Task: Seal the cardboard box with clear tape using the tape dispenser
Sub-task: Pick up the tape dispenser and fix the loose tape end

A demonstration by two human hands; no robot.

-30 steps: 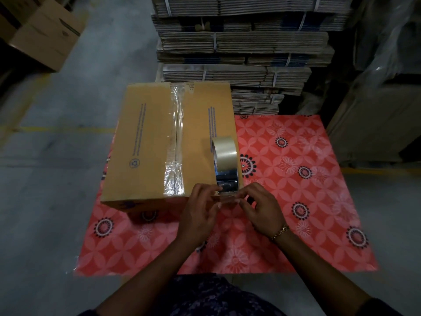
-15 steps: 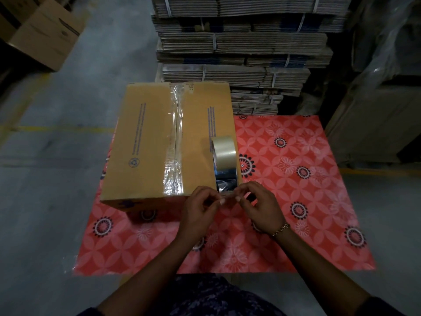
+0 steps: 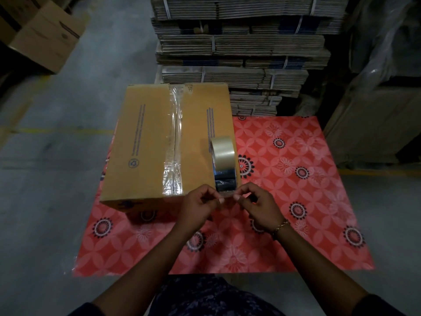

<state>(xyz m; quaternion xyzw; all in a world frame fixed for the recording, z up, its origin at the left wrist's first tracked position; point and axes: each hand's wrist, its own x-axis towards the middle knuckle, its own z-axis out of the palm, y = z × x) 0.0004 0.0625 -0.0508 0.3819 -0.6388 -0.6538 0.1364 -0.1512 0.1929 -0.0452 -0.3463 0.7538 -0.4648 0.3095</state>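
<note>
A closed brown cardboard box [image 3: 145, 144] sits on a red patterned mat [image 3: 296, 179], with clear tape [image 3: 174, 142] running along its centre seam. A tape dispenser [image 3: 224, 165] with a roll of clear tape stands on the box's right near corner. My left hand [image 3: 199, 207] and my right hand [image 3: 259, 204] meet just in front of the dispenser's near end. Both pinch the loose end of the tape [image 3: 227, 197] between thumb and fingertips.
Tall strapped stacks of flattened cardboard [image 3: 239, 49] stand right behind the box. Another carton [image 3: 47, 37] lies at the far left on the grey concrete floor. Dark wrapped pallets [image 3: 382, 87] are at the right. My patterned clothing shows at the bottom edge.
Both hands have drawn slightly up and towards each other at the dispenser's near end, still pinching the tape end. Box and dispenser have not moved.
</note>
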